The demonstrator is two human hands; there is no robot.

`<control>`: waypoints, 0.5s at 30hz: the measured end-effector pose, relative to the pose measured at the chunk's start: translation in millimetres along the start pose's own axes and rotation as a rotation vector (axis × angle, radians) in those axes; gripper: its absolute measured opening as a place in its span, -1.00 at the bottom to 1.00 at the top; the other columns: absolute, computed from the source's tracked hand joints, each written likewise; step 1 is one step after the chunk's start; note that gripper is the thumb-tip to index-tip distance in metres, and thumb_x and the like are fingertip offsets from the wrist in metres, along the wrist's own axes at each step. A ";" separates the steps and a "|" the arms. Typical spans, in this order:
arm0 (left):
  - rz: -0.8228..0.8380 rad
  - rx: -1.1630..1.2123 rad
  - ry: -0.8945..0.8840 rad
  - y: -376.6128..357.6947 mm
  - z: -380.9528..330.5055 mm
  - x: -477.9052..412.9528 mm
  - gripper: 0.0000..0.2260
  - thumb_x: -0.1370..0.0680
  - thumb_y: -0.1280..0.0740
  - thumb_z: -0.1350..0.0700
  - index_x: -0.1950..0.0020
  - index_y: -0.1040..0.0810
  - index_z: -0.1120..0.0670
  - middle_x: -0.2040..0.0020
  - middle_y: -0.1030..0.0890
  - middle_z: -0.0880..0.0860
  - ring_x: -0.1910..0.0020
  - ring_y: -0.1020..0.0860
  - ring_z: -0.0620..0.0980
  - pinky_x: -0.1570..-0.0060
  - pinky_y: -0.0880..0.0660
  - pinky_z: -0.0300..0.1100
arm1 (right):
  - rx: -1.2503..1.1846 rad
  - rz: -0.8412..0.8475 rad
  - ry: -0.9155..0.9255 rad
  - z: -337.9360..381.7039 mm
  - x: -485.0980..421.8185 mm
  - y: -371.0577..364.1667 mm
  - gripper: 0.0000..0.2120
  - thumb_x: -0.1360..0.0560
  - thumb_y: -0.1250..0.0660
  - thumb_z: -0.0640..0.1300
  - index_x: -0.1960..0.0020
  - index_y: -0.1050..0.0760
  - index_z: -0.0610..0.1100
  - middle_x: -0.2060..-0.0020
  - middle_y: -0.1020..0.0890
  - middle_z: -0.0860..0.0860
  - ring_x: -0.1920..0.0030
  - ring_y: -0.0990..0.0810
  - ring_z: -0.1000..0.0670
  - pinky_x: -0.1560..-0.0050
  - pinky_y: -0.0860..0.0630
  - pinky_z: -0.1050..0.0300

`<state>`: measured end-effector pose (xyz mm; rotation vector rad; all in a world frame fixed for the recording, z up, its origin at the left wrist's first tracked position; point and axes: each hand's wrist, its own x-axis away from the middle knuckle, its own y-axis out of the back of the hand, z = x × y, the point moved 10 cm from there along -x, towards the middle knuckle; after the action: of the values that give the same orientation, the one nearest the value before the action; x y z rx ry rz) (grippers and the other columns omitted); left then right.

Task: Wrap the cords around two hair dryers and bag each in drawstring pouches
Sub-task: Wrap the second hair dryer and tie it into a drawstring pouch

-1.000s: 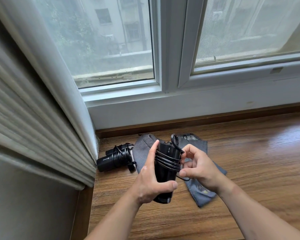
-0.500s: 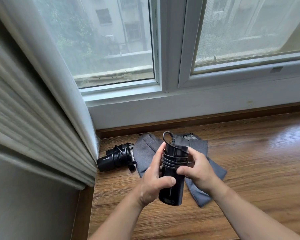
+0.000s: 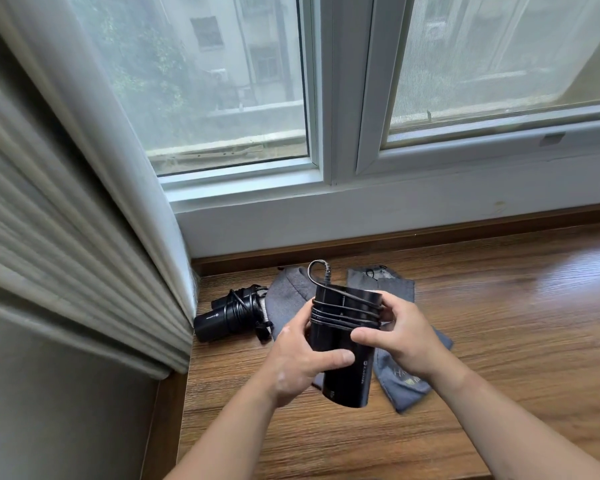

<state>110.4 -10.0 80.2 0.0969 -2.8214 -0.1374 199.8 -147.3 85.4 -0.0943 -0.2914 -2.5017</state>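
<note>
While the left hand (image 3: 302,362) is gripping the black hair dryer (image 3: 343,372) from its left side, thumb lying across the front of the barrel, the right hand (image 3: 402,337) is curling round the right side, thumb pressing just below the cord (image 3: 343,311) that is running in several turns round the upper half. A short loop of that cord is arching up over the top end. The dryer is being held upright above the wooden sill (image 3: 499,323), outside either pouch. Behind and beneath it, two grey drawstring pouches are lying flat on the wood. The left pouch (image 3: 288,299) is showing past the left hand, and the right pouch (image 3: 399,285) is stretching from near the window frame down under the right wrist, with pale lettering near its lower end. Whether anything is sitting inside them cannot be told. The second hair dryer (image 3: 229,315) is lying on its side just beside the left pouch, near the curtain (image 3: 66,244), its own cord wound round it.
</note>
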 end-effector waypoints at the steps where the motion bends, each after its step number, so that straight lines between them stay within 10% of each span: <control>1: -0.023 -0.028 -0.004 2.0 -0.7 -1.6 -0.30 -0.38 -0.65 0.16 -0.43 -0.45 -0.10 -0.23 -0.69 0.02 -0.27 -0.64 0.01 -0.31 -0.57 -0.02 | -0.011 -0.038 -0.005 -1.5 1.2 0.6 -0.45 -0.17 -0.62 0.12 -0.11 -0.62 0.03 0.03 -0.77 0.06 0.00 -0.74 0.06 -0.06 -0.61 0.06; 8: -0.209 -0.591 -0.085 -14.2 -16.2 7.2 0.35 -0.21 -0.61 -0.27 -0.57 0.44 -0.29 -0.38 -0.29 -0.11 -0.29 -0.46 -0.10 -0.25 -0.46 -0.25 | 0.111 -0.324 -0.072 -1.1 13.2 6.7 -0.44 -0.17 -0.69 0.11 -0.10 -0.56 0.08 0.11 -0.75 0.15 0.10 -0.71 0.25 0.01 -0.67 0.12; 15: -0.402 -0.527 -0.141 4.4 -22.4 15.0 0.27 -0.24 -0.59 -0.27 -0.60 0.34 -0.32 -0.28 -0.29 -0.15 -0.15 -0.48 -0.13 -0.18 -0.51 -0.19 | 0.090 -0.132 0.008 15.6 11.3 -5.1 -0.38 -0.27 -0.66 0.06 -0.25 -0.48 0.17 -0.07 -0.70 0.14 0.05 -0.69 0.24 0.05 -0.59 0.27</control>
<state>102.9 -8.7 106.4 0.5460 -2.7580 -0.9974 187.6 -146.1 101.1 -0.0291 -0.4186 -2.6146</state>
